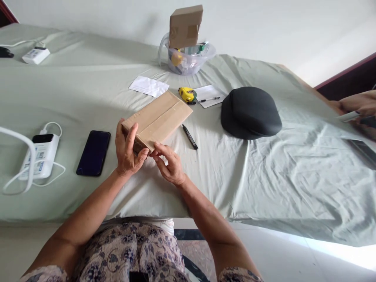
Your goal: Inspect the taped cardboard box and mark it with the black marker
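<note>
A brown cardboard box [160,115] is tilted over the table, its near end raised toward me. My left hand [128,150] grips its near left corner, thumb along the near end and fingers on the side and top. At the near right corner, my right hand [168,161] pinches the edge of the box between thumb and fingers. The underside of the box is hidden. Just right of the box lies a black marker [190,137], and left of my left hand rests a dark phone [94,152].
Behind the box are a white paper [149,86], a yellow tape measure [187,94] and a notepad with a pen [210,96]. A clear basin [190,62] holds another box [186,27]. A black cap [251,113] sits right; a power strip [41,156] left. Another person's hand [360,105] shows far right.
</note>
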Demonstrator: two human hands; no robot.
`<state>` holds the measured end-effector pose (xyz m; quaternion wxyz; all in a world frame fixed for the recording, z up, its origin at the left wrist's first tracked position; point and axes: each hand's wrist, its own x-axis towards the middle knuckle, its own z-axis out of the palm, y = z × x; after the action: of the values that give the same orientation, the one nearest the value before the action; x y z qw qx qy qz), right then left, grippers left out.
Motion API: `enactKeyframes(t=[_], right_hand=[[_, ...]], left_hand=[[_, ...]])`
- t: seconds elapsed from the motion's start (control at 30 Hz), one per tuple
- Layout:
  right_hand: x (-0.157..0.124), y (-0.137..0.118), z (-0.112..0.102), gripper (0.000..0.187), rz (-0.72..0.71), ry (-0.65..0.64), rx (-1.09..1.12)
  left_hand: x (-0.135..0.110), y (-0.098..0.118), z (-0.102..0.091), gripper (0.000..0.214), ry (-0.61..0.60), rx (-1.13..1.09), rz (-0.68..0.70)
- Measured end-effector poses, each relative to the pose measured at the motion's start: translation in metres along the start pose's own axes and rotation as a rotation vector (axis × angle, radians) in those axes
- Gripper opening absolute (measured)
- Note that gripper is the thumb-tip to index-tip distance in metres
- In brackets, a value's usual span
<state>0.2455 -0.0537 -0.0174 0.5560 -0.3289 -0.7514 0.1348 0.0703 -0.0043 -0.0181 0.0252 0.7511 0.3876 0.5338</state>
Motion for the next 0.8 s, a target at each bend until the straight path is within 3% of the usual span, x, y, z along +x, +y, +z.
enactKeyframes(t=[0.17,0.33,0.43,0.63,0.8], right_hand=[[0.001,0.001,0.002,0.062,-0.043,-0.050,-0.038],[-0.001,0.007,0.002,0.065,-0.095,-0.031,-0.134],[-0.002,0.007,0.000,0.054,-0.113,-0.009,-0.127],[-0.003,-0.003,-0.002,0.044,0.028,0.210,-0.067],[-0.006,0.000,-0.006,0.044,0.150,0.225,-0.109]], left_hand=[[0.005,0.004,0.001,0.109,-0.015,0.001,-0.036],[0.006,0.012,0.001,0.102,-0.006,-0.017,-0.070],[0.007,0.013,0.000,0.102,-0.007,-0.030,-0.031],[0.002,0.018,0.003,0.102,-0.003,-0.054,0.066],[0.004,0.014,0.001,0.099,0.003,-0.083,0.167]])
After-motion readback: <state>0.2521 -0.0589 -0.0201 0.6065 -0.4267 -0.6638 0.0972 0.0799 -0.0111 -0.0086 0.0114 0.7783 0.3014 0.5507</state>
